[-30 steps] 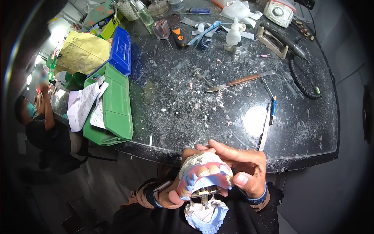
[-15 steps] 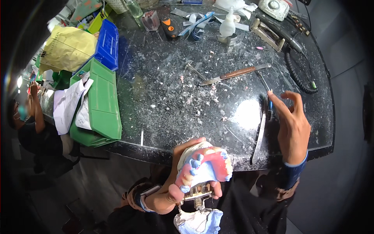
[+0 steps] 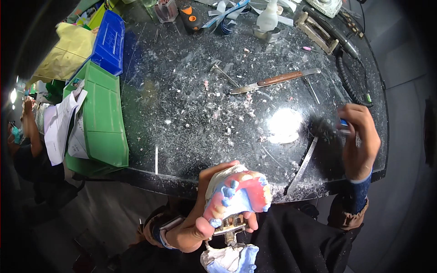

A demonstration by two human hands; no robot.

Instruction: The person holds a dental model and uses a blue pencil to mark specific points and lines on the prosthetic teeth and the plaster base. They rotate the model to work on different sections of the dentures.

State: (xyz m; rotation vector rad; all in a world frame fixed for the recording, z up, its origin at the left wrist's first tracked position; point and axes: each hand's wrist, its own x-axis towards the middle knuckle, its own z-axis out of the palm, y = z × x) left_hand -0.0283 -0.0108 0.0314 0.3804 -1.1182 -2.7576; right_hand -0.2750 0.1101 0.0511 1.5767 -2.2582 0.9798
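Observation:
My left hand (image 3: 189,232) is wrapped round a metal dental articulator (image 3: 231,226), low in front of me past the bench edge. Its upper plaster cast (image 3: 239,193) carries pink denture base, blue pieces and cream teeth. A lower white and blue cast (image 3: 230,260) hangs at the bottom. Over the right side of the bench, my right hand (image 3: 362,136) is closed on a small blue-handled tool (image 3: 343,122); motion blurs its tip and kind. To that hand's left lies a flat metal strip with a ridged end (image 3: 302,166).
A wooden-handled knife (image 3: 277,80), a small metal instrument (image 3: 223,73) and a thin metal bit (image 3: 313,91) lie among plaster crumbs. Green bins (image 3: 104,123) and a blue bin (image 3: 109,43) line the left. A corded handpiece (image 3: 341,41) and a white bottle (image 3: 267,17) stand far back.
My right hand has picked up the blue-handled tool from beside the ridged strip and moved right with it. The left hand still holds the articulator. The view has shifted slightly.

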